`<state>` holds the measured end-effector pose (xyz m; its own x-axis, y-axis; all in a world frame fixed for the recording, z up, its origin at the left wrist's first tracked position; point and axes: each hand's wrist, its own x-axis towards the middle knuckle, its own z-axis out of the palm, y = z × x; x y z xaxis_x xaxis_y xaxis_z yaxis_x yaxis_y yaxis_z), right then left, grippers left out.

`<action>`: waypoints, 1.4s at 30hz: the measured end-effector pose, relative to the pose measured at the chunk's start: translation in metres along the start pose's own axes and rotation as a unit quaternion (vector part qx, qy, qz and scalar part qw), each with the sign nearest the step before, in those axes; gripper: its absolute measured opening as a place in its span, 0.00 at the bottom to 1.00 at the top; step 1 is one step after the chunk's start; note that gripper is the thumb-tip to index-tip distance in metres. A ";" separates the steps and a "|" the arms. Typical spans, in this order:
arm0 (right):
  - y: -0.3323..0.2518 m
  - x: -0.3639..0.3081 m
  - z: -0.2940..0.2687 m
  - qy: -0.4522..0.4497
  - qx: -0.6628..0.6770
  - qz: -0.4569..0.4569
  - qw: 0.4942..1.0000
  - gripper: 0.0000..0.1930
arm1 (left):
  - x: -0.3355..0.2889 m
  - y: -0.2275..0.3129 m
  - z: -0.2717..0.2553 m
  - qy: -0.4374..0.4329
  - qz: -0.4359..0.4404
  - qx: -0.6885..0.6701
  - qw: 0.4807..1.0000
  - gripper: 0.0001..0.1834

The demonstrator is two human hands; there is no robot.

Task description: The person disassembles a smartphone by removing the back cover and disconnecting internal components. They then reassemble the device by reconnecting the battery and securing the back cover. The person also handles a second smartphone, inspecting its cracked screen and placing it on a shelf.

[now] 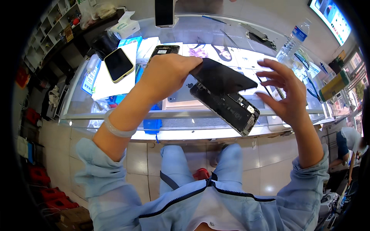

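Note:
My left hand point(168, 73) pinches the upper left end of a black phone screen panel point(223, 76), which tilts down to the right. Beneath it is an opened phone body point(227, 107) with its inner parts bare, slanting past the counter's front edge. Whether the body rests on anything or hangs from the panel, I cannot tell. Just right of both, my right hand point(287, 92) has its fingers spread, with nothing visible in them. Behind my left hand lies another opened phone point(165, 50), and a grey phone back point(181, 92) shows below the wrist.
A glass counter point(96, 115) spans the view. On it, a yellow-cased phone point(118, 65) lies on white paper at the left. A water bottle point(295, 40) and pliers point(314, 86) are at the right. A phone on a stand point(164, 13) rises at the back.

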<state>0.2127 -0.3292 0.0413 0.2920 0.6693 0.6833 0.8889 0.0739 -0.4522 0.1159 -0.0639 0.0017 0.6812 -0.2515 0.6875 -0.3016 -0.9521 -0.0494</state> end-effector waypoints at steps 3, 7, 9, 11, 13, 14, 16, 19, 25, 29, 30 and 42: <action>-0.021 0.008 0.001 -0.063 -0.156 -0.159 0.973 0.22 | 0.001 0.016 -0.008 -0.016 0.003 0.035 0.999 0.14; -0.021 -0.003 -0.004 -0.023 -0.219 -0.194 0.956 0.15 | 0.000 0.043 -0.018 -0.033 -0.057 -0.008 0.998 0.22; -0.018 -0.010 -0.014 0.028 -0.211 -0.141 0.967 0.13 | 0.001 0.058 -0.020 0.038 -0.106 -0.063 0.992 0.30; -0.008 -0.022 -0.028 0.073 -0.162 -0.047 0.983 0.10 | -0.003 0.072 -0.020 0.115 -0.123 -0.068 0.983 0.34; 0.002 -0.034 -0.041 0.127 -0.046 0.039 0.990 0.08 | -0.008 0.089 -0.013 0.132 -0.095 -0.089 0.983 0.39; 0.006 -0.038 -0.044 0.157 0.039 0.077 0.984 0.07 | -0.012 0.100 -0.012 0.059 -0.073 -0.120 0.988 0.38; 0.011 -0.046 -0.052 0.158 0.060 0.113 0.979 0.07 | -0.021 0.117 0.000 -0.081 -0.018 -0.136 0.987 0.34; 0.013 -0.062 -0.060 0.143 0.043 0.133 0.980 0.08 | -0.025 0.122 0.016 -0.042 0.076 -0.022 0.996 0.23; 0.019 -0.110 -0.086 0.233 0.090 0.160 0.955 0.09 | -0.020 0.115 -0.005 -0.052 0.162 -0.013 0.985 0.14; 0.025 -0.123 -0.099 0.291 0.165 0.176 0.926 0.09 | 0.020 0.088 -0.033 -0.025 0.141 -0.020 0.990 0.07; 0.028 -0.124 -0.101 0.301 0.182 0.177 0.919 0.09 | 0.033 0.077 -0.036 -0.066 0.121 0.012 0.990 0.07; 0.020 -0.115 -0.086 0.309 0.175 0.159 0.921 0.10 | 0.115 -0.059 0.074 -0.181 -0.061 0.317 0.929 0.06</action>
<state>0.2269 -0.4682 0.0031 0.7597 0.1579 0.6308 0.5867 0.2519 -0.7697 0.2616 -0.0492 0.0306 0.8990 -0.0666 0.4328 0.1688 -0.8592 -0.4830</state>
